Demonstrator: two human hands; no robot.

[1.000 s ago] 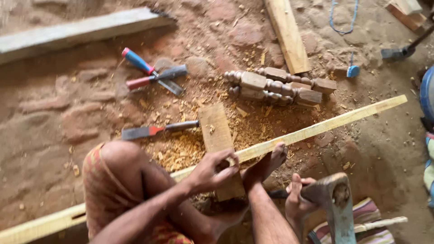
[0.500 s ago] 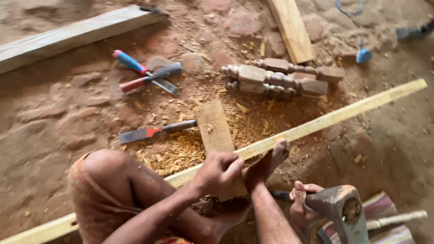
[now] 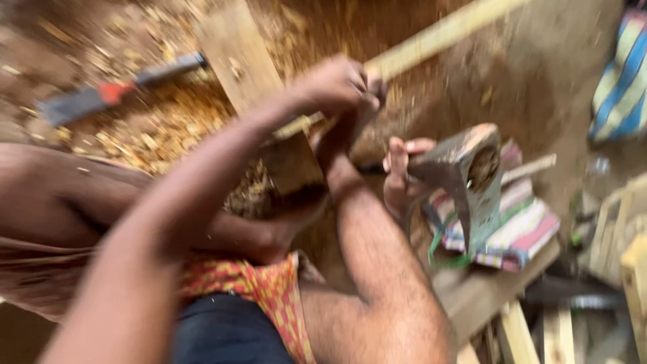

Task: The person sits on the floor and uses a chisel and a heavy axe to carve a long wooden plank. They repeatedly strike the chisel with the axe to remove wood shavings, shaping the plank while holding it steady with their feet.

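Long pale wooden strip, blurred, left hand gripping it

This is a rough woodworking place set up on a bare dirt floor, with no bench in sight. Wood shavings lie heaped on the ground beside a short plank and a long pale lath. A red-handled chisel lies in the dust, an axe head shows close by, and offcuts are stacked at the edge.
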